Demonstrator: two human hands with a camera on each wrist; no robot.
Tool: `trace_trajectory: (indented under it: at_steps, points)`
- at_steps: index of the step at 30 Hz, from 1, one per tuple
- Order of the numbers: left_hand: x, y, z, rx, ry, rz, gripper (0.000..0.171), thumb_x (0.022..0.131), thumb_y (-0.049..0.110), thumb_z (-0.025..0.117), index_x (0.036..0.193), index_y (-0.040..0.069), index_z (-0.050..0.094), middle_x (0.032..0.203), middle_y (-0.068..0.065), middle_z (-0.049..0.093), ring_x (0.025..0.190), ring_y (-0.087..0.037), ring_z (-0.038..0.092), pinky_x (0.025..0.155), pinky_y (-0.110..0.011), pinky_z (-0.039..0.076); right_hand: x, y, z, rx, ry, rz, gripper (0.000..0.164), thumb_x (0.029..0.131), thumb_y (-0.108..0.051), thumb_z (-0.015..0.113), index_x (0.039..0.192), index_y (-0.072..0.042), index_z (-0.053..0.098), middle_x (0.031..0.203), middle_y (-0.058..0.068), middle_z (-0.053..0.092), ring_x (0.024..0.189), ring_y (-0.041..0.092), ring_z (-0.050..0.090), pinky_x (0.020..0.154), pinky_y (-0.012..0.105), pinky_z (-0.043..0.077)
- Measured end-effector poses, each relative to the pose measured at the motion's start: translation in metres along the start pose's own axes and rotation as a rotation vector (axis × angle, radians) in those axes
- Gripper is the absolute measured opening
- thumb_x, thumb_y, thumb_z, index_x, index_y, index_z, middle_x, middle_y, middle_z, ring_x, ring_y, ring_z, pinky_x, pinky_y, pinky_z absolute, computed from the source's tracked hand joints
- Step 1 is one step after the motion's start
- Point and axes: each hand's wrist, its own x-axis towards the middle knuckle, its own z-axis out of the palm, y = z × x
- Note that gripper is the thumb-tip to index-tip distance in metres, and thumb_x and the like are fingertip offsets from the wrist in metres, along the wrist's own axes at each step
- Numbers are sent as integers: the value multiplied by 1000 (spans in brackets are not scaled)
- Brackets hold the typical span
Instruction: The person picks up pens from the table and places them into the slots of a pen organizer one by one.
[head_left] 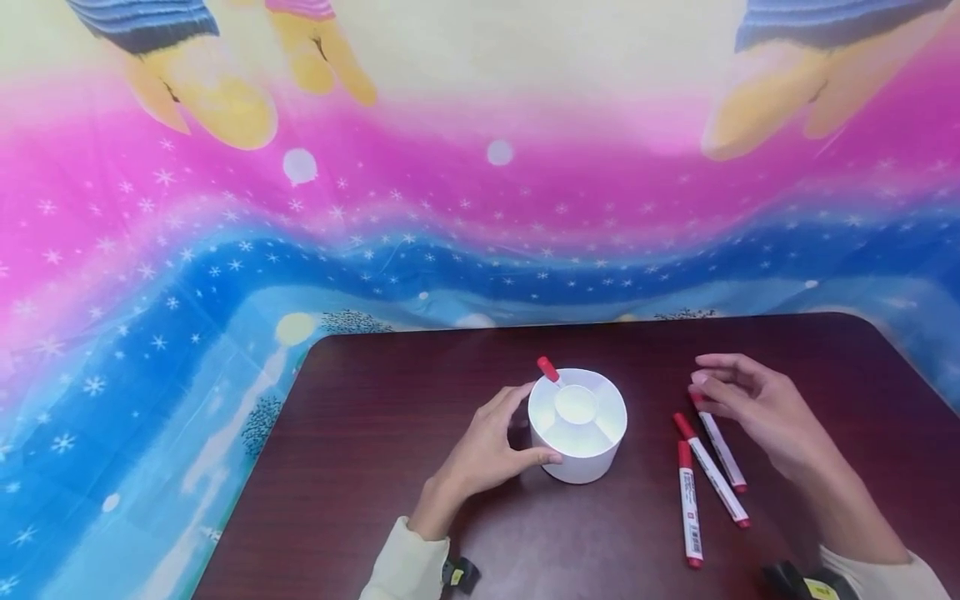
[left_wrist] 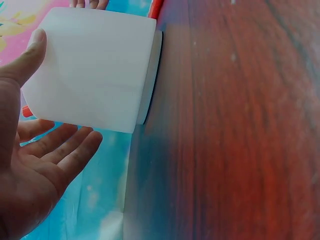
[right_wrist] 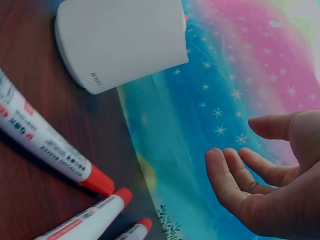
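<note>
A round white pen organizer [head_left: 579,468], divided into compartments about a central round cup, stands upright on the table. My left hand [head_left: 483,446] holds its left side, thumb at the front and fingers round the back; the left wrist view shows the thumb on the white wall. One red-capped marker [head_left: 548,368] leans in a back-left compartment, cap up. My right hand [head_left: 776,421] hovers above the cap of the rightmost whiteboard marker [head_left: 723,454], fingers loosely bent and nothing between them. Beside that lie a middle marker [head_left: 716,479] and a left marker [head_left: 690,512].
The dark wood table [head_left: 375,450] has rounded far corners. Behind it hangs a colourful cloth [head_left: 480,192] with snowflakes, meeting the table's back and left edges. Dark straps with yellow labels sit at both wrists, below cream sleeves [head_left: 408,562].
</note>
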Motion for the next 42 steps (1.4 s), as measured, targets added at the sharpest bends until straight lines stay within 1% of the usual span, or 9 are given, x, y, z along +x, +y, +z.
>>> trace_trajectory:
  at_steps: [3,7,16,19,22,27,30,35,42]
  points:
    - [0,0,0,5,1,-2,99,80,45,96,163,25,45,144,3,62,125,-13,67,104,-28,60,-2,5,0,-36,-5,8,25,108,-13,65,132,-22,63,107,-16,73,98,-1,75,81,18,64]
    - [0,-1,2,16,0,-1,99,81,46,95,163,24,45,145,2,61,127,-14,66,104,-27,60,-3,12,-2,-77,-13,32,25,109,-15,64,134,-16,62,106,-19,73,99,-3,74,82,18,64]
    - [-1,-1,3,54,5,-6,100,81,49,94,164,24,44,146,1,61,128,-14,65,104,-28,60,-4,33,-14,-182,-40,88,49,110,-18,62,145,14,50,104,-24,71,97,-5,73,80,19,64]
    - [-1,-1,3,54,5,-8,100,81,49,94,164,24,44,146,1,62,128,-14,65,104,-29,60,-3,40,-19,-200,-49,111,51,110,-17,63,146,17,48,105,-18,73,96,-4,73,79,20,65]
    - [-1,-1,3,47,3,-13,100,80,48,95,164,24,45,146,2,62,127,-14,65,105,-30,60,-2,46,-24,-228,-67,146,54,109,-17,64,147,18,48,108,-6,74,95,-3,73,80,21,65]
    - [0,-1,3,70,8,-12,100,80,50,94,164,23,45,147,2,61,130,-14,64,107,-31,59,1,52,-31,-281,-101,201,60,109,-24,67,150,15,48,121,16,73,95,-1,75,81,20,65]
    - [0,-1,3,84,9,-14,101,81,51,94,164,24,44,149,1,61,132,-16,63,108,-34,59,2,54,-34,-312,-115,215,62,109,-26,67,151,14,47,129,25,70,96,-2,75,81,20,64]
    - [-1,1,1,59,2,-39,102,80,51,94,164,25,44,150,1,60,132,-17,63,109,-37,59,6,58,-36,-373,-124,235,64,107,-28,69,151,13,49,131,26,70,94,-5,70,79,20,63]
    - [-1,1,0,52,3,-45,102,80,51,94,165,26,43,149,2,60,131,-14,63,108,-34,59,11,62,-37,-383,-168,261,68,103,-23,75,151,16,47,128,31,72,92,-5,70,78,25,65]
